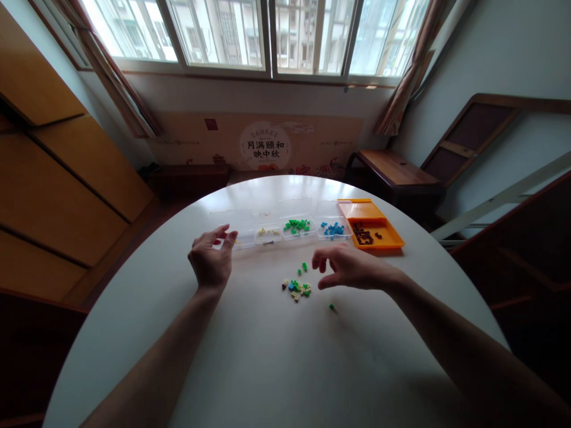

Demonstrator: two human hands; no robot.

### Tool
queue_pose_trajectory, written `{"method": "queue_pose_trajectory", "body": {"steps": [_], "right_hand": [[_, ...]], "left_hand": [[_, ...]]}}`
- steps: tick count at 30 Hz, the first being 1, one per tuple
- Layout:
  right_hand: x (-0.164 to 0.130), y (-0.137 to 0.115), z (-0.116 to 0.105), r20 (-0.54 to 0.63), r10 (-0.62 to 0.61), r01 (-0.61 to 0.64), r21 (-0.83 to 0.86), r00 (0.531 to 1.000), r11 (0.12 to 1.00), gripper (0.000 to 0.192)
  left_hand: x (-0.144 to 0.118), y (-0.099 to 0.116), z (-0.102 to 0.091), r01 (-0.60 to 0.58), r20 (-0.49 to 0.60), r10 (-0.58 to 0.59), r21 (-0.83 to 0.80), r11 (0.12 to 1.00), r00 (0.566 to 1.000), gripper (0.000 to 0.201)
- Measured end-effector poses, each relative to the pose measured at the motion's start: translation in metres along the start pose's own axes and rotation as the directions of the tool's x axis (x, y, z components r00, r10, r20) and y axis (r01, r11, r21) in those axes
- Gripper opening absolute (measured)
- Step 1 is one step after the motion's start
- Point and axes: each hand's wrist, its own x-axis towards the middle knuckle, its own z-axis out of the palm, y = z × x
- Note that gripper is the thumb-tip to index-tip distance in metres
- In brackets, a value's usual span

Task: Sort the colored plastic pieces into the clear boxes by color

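Note:
My left hand [211,257] is over the near left part of the leftmost clear plastic box [245,239], fingers curled and thumb close to the index fingertip; whatever they hold, if anything, is too small to make out. A few yellow bits lie in that box. My right hand [345,266] hovers, fingers bent and thumb apart, with nothing visible in it. Just left of it lies a small pile of mixed toy building bricks [296,288], cream, green and blue. Two loose green bricks [304,267] sit behind the pile, and another green brick [332,307] lies nearer me.
On the white round table [267,368], open clear boxes stand in a row: cream bricks [269,232], green bricks [297,226], blue bricks [333,229]. At the row's right end, an open orange box [387,233] holds dark brown bricks [363,233]. A wooden stool [397,167] stands beyond the table.

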Motion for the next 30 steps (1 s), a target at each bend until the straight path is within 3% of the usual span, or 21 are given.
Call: {"method": "queue_pose_trajectory", "body": {"steps": [3,6,9,11,15,19,24,28,30], "right_hand": [[-0.005,-0.001,-0.009,0.132,0.066,-0.048,-0.133,0.989,0.99,0.032],[-0.007,-0.004,-0.01,0.295,0.128,-0.07,-0.199,0.947,0.978,0.036],[-0.008,-0.008,-0.004,0.402,0.163,-0.082,-0.21,0.901,0.974,0.029],[-0.007,-0.009,0.0,0.412,0.16,-0.064,-0.237,0.897,0.969,0.019],[-0.003,-0.013,0.013,0.311,0.074,0.017,-0.279,0.948,0.96,0.006],[0.005,-0.015,0.036,0.098,-0.015,0.042,-0.278,0.995,0.96,0.006],[0.012,-0.011,0.059,-0.093,-0.083,0.06,-0.228,0.992,0.972,0.008],[0.013,-0.005,0.056,-0.142,-0.049,0.032,-0.118,0.989,0.992,0.007],[0.014,-0.002,0.053,-0.149,-0.013,0.004,-0.065,0.989,0.998,0.007]], "left_hand": [[-0.003,0.004,0.0,-0.018,0.018,0.019,-0.018,1.0,1.0,0.026],[-0.009,0.014,-0.001,-0.14,0.07,0.144,-0.057,0.989,0.987,0.02],[-0.016,0.025,-0.001,-0.318,0.124,0.332,-0.121,0.94,0.935,0.013],[-0.02,0.03,0.0,-0.414,0.166,0.436,-0.153,0.897,0.884,0.01],[-0.024,0.035,0.002,-0.52,0.231,0.546,-0.168,0.838,0.805,0.006],[-0.027,0.036,0.003,-0.55,0.28,0.588,-0.207,0.809,0.759,0.005],[-0.034,0.038,0.002,-0.513,0.472,0.605,-0.322,0.796,0.641,0.007],[-0.037,0.042,-0.002,-0.468,0.614,0.574,-0.348,0.813,0.542,0.011],[-0.038,0.044,-0.003,-0.458,0.658,0.551,-0.334,0.824,0.514,0.013]]}}
